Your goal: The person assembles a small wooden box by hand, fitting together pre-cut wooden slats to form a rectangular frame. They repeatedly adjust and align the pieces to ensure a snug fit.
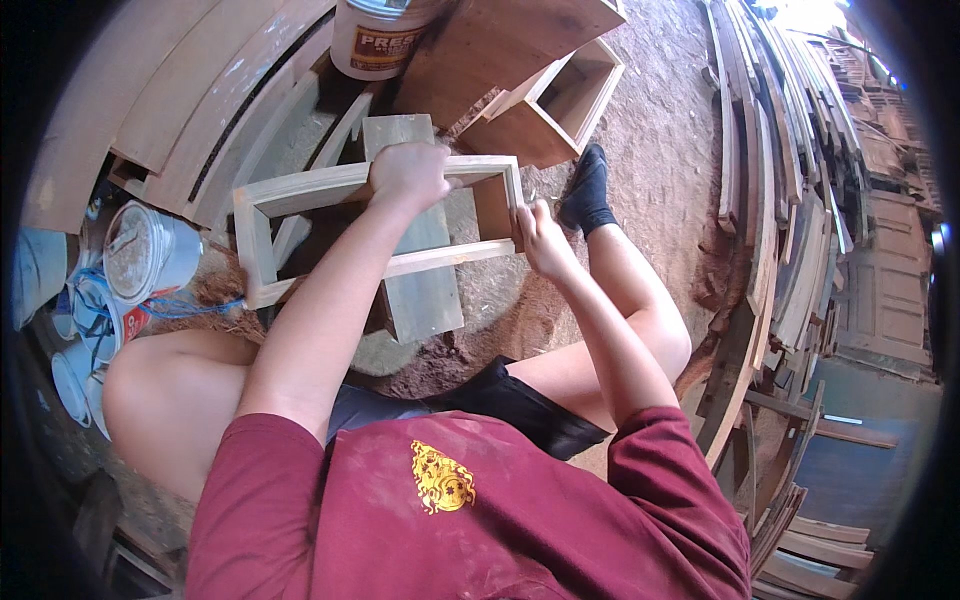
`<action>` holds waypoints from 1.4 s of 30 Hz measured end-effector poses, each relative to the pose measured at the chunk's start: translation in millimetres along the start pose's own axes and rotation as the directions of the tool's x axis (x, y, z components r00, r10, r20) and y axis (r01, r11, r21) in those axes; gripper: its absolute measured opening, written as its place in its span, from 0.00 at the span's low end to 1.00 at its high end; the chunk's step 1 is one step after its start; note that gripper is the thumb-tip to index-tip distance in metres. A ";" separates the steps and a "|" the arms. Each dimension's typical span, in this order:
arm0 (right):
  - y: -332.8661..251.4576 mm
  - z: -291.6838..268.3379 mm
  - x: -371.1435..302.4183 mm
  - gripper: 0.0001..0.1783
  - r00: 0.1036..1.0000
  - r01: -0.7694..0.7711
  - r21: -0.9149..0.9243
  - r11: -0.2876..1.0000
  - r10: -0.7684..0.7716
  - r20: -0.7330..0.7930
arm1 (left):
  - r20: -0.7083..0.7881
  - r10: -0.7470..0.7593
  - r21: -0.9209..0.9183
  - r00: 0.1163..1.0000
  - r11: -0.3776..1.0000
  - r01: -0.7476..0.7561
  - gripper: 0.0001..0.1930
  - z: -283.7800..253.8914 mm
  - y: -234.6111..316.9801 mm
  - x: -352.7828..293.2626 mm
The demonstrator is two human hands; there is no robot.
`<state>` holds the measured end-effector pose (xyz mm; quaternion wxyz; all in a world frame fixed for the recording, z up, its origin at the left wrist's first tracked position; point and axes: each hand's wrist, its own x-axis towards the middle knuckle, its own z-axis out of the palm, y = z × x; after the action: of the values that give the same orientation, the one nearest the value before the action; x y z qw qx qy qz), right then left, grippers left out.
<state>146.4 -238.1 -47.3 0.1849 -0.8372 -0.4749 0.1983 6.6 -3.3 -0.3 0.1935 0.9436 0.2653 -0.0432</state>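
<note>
A pale rectangular wooden frame (440, 260), open through its middle, lies across a grey board (428, 305) in front of me. My left hand (408, 177) is closed over the far rail of this frame, its fingers wrapped down out of sight. At the frame's right end, my right hand (543, 238) is closed with its fingertips against the corner. Whatever it pinches, if anything, is too small or hidden to name. Both bare forearms reach forward over my lap, the left one covering part of the near rail.
Beyond the frame stand a brown wooden panel (500, 60), an open wooden box (545, 110) and a white bucket (375, 40). More buckets (150, 250) with blue cord sit at left. Stacked planks (770, 200) line the right side. My foot (588, 190) rests on the dirt floor.
</note>
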 end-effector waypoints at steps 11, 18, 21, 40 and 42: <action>-5.0 -11.0 63.3 0.20 0.997 -0.062 0.002 0.998 0.062 -0.041 | -0.028 -0.023 -0.032 0.999 0.999 0.022 0.23 -0.1 1.2 0.8; -24.3 -16.0 -29.7 0.20 0.949 -0.285 -0.021 0.958 0.285 0.131 | 0.016 -0.068 0.002 0.998 0.998 0.067 0.21 -6.8 2.6 -1.9; -10.6 -13.6 -28.3 0.23 0.975 -0.220 0.000 0.976 0.220 0.037 | 0.007 -0.045 0.000 0.999 0.999 0.045 0.21 -5.6 4.8 -0.2; -16.9 -24.1 -54.6 0.24 0.907 -0.383 -0.062 0.922 0.388 0.166 | 0.028 -0.065 -0.001 0.998 0.998 0.065 0.22 -15.7 3.2 -5.4; -5.0 -22.5 -51.4 0.21 0.902 -0.426 0.326 0.844 0.426 0.076 | 0.011 -0.044 0.008 0.999 0.999 0.043 0.22 -14.9 2.6 -5.7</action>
<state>130.1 -283.1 -17.6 0.2756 -0.8777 -0.2366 0.3124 2.8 -2.4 15.4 0.1904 0.9381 0.2845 -0.0539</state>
